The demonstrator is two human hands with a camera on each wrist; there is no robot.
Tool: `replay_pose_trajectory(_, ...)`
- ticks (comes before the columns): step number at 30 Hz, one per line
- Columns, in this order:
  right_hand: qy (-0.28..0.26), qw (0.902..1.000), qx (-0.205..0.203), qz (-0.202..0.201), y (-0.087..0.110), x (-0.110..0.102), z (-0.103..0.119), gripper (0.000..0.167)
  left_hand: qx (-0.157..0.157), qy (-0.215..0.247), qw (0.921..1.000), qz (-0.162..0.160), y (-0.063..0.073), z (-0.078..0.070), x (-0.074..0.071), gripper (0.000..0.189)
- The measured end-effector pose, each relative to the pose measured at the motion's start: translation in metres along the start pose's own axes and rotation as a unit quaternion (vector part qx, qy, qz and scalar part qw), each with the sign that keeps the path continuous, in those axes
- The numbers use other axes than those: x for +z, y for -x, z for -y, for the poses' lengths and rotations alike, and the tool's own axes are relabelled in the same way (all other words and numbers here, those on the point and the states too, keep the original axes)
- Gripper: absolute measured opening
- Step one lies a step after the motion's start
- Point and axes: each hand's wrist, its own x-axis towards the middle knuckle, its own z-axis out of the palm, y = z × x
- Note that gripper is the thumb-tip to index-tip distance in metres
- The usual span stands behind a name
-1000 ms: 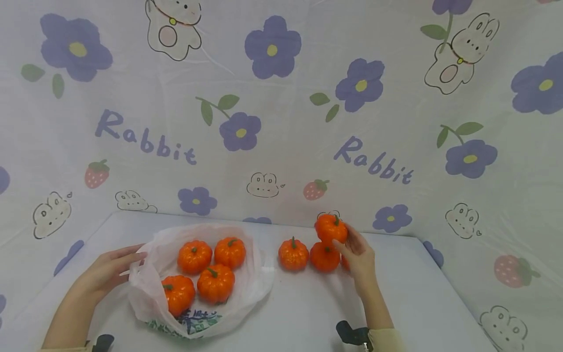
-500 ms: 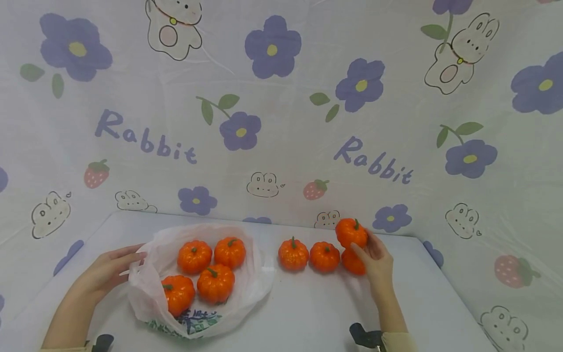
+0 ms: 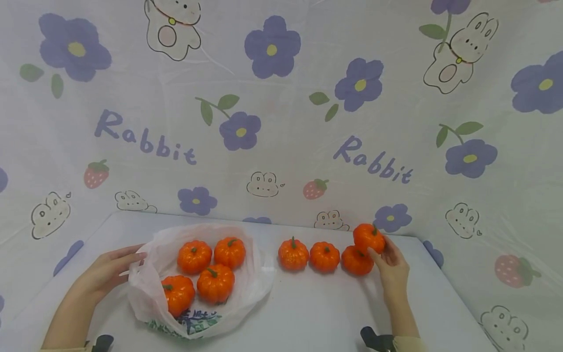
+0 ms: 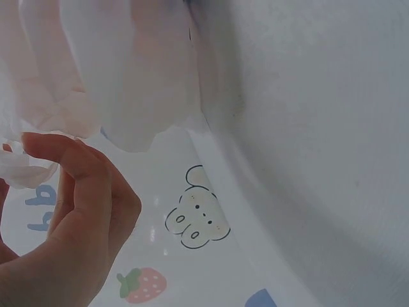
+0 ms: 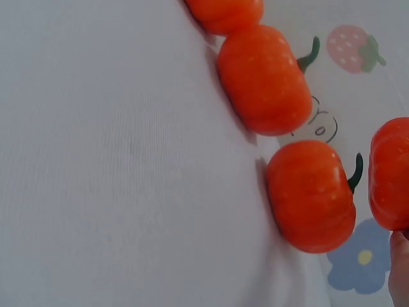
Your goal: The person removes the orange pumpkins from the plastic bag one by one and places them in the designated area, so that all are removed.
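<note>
Pumpkin [image 3: 367, 237], held: likely light, rigid, slick; grip round sides, as my right hand [image 3: 392, 264] does. Left hand [image 3: 107, 270]: pinching bag [image 3: 147, 292].

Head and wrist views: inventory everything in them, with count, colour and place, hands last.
Table: 1, white, under everything
Backdrop: 1, pale with purple, green and pink prints, behind the table
Plastic bag: 1, white with green and blue print, table's left side, mouth open
Bagged pumpkins: 4 visible, orange, inside the bag
Row pumpkins: 3, orange, right of the bag
Held pumpkin: 1, orange, at the row's right end
Wrist gear: 2 pieces, black, one per wrist
Sleeves: 2, pale yellow, bottom edge
Left hand: 1, bare, holding the bag's left edge
Right hand: 1, bare, gripping the held pumpkin
</note>
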Motion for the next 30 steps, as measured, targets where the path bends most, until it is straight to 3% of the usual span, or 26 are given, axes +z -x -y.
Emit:
replay_pose_trajectory(10, -0.033, 0.9976, -0.019, -0.057, -0.002, -0.011, -0.013, 0.071, -0.001, 0.002, 1.0, -0.001, 0.0, 0.001, 0.001, 0.08)
replay_pose_trajectory(19, -0.024, 0.994, -0.009, -0.107, -0.002, -0.02, -0.027, 0.069, -0.004, 0.009, 0.9999, -0.003, -0.001, 0.0, 0.002, 0.08)
replay_pose_trajectory(30, 0.003, 0.9939, 0.022, -0.108, -0.001, -0.025, -0.037, 0.07, -0.005, 0.006, 1.0, 0.0, -0.002, 0.0, 0.003, 0.081)
